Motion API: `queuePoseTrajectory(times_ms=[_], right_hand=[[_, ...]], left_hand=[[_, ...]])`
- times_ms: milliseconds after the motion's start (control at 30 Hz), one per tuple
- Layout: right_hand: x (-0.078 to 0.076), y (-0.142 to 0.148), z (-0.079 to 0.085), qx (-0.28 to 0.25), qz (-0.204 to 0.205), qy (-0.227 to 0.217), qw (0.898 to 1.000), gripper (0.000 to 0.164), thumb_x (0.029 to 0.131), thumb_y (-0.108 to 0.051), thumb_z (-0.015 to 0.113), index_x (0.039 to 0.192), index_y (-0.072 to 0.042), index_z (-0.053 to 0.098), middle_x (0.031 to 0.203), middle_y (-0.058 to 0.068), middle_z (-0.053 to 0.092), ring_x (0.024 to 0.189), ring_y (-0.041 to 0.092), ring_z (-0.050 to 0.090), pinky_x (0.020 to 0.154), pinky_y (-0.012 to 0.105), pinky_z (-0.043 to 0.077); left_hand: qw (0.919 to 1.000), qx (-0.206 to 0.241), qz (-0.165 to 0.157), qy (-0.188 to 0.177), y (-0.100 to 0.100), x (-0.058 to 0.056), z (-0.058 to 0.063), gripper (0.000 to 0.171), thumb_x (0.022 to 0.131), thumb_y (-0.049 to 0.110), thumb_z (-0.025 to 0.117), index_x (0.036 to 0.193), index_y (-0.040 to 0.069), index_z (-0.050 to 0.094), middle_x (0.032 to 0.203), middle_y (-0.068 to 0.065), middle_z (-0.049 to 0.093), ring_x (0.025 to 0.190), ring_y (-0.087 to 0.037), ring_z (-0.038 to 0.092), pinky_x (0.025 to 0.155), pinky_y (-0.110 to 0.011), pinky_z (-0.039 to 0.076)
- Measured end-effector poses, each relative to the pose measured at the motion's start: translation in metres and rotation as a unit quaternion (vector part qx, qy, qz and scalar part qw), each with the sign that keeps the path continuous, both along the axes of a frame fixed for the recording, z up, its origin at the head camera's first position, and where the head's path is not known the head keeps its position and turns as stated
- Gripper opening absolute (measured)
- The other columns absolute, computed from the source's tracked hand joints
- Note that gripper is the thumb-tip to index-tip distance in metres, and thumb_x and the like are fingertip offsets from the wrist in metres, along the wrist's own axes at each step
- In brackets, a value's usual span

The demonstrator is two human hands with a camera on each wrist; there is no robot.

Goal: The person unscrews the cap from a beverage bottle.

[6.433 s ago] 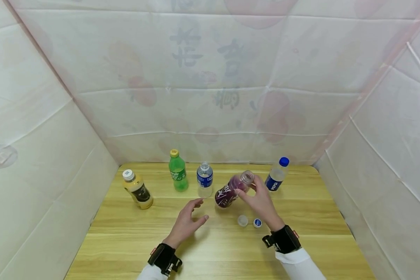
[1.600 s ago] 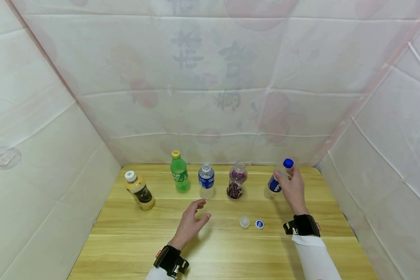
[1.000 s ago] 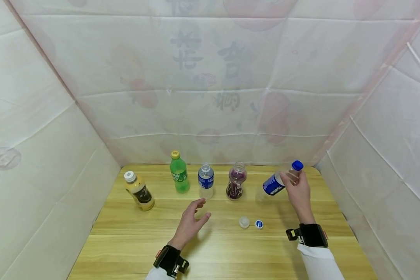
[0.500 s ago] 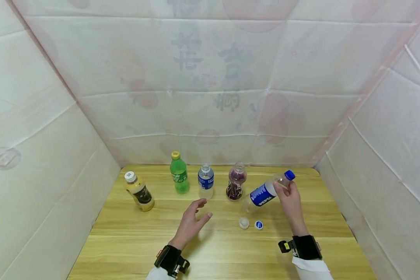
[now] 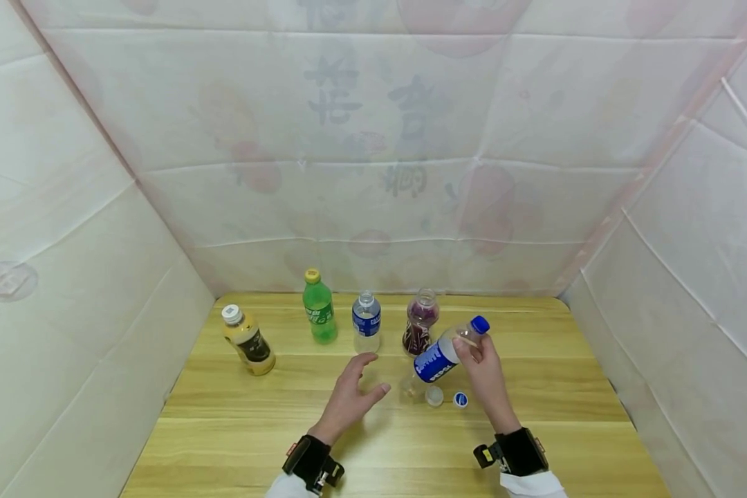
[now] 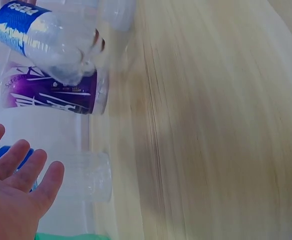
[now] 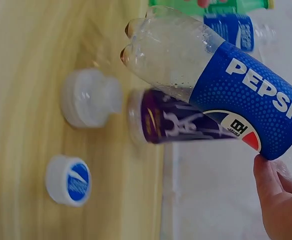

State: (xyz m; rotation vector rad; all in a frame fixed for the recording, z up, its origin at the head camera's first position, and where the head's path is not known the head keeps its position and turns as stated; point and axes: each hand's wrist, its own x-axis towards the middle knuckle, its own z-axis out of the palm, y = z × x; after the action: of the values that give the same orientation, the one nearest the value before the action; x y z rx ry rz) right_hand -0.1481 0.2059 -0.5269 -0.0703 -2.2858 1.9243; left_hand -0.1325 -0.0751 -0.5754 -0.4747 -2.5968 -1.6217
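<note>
R hand [image 5: 488, 382] grips Pepsi [image 5: 434, 362] nr its neck, tilted over surface [image 5: 224, 443], in front of purple btl [image 5: 420, 322], nr clear cap [image 5: 434, 396] & blue cap [image 5: 460, 400]. L hand [image 5: 346, 400], fingers wide, nr the clear btl [image 5: 366, 323].

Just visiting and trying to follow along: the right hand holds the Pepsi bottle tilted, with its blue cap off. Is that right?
Not quite: the blue cap is on, as the head view shows. The right hand does hold the Pepsi bottle tilted.
</note>
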Motion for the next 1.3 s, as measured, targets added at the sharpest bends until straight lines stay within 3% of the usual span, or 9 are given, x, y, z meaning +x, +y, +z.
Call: queuePoseTrajectory(times_ms=[267, 567, 933, 1300], right_hand=[[0.010, -0.019, -0.018, -0.013, 0.019, 0.009, 1.000, 0.052, 0.105, -0.015, 0.061, 0.149, 0.005, 0.041, 0.140, 0.025, 0.056, 0.129, 0.041, 0.057, 0.095, 0.022, 0.052], [0.018, -0.041, -0.026, -0.022, 0.042, -0.014, 0.999, 0.054, 0.105, -0.021, 0.063, 0.148, 0.003, 0.041, 0.145, 0.027, 0.053, 0.130, 0.046, 0.055, 0.102, 0.042, 0.054], [0.021, -0.050, -0.023, -0.032, 0.050, -0.017, 0.998, 0.053, 0.104, -0.022, 0.064, 0.146, 0.002, 0.044, 0.146, 0.028, 0.053, 0.130, 0.047, 0.056, 0.103, 0.046, 0.053], [0.021, -0.060, -0.018, -0.047, 0.063, -0.006, 0.997, 0.051, 0.105, -0.018, 0.062, 0.147, 0.003, 0.042, 0.147, 0.028, 0.051, 0.132, 0.047, 0.054, 0.103, 0.045, 0.053]], left_hand=[[0.9998, -0.005, -0.014, -0.013, 0.006, 0.000, -0.002, 0.072, 0.091, 0.030, 0.081, 0.147, -0.002, 0.048, 0.153, -0.021, 0.047, 0.138, -0.042, 0.048, 0.109, -0.061, 0.044], [0.9978, -0.035, -0.037, -0.043, 0.019, 0.002, -0.008, 0.091, 0.083, 0.041, 0.086, 0.153, 0.002, 0.043, 0.157, -0.018, 0.045, 0.142, -0.040, 0.044, 0.114, -0.062, 0.038], [0.9965, -0.037, -0.038, -0.064, 0.028, 0.001, -0.003, 0.093, 0.082, 0.037, 0.089, 0.154, 0.004, 0.041, 0.155, -0.019, 0.045, 0.139, -0.042, 0.048, 0.112, -0.063, 0.040], [0.9971, -0.035, -0.038, -0.056, 0.029, -0.001, -0.002, 0.089, 0.080, 0.036, 0.090, 0.151, 0.009, 0.044, 0.143, -0.013, 0.056, 0.125, -0.033, 0.058, 0.104, -0.055, 0.049]])
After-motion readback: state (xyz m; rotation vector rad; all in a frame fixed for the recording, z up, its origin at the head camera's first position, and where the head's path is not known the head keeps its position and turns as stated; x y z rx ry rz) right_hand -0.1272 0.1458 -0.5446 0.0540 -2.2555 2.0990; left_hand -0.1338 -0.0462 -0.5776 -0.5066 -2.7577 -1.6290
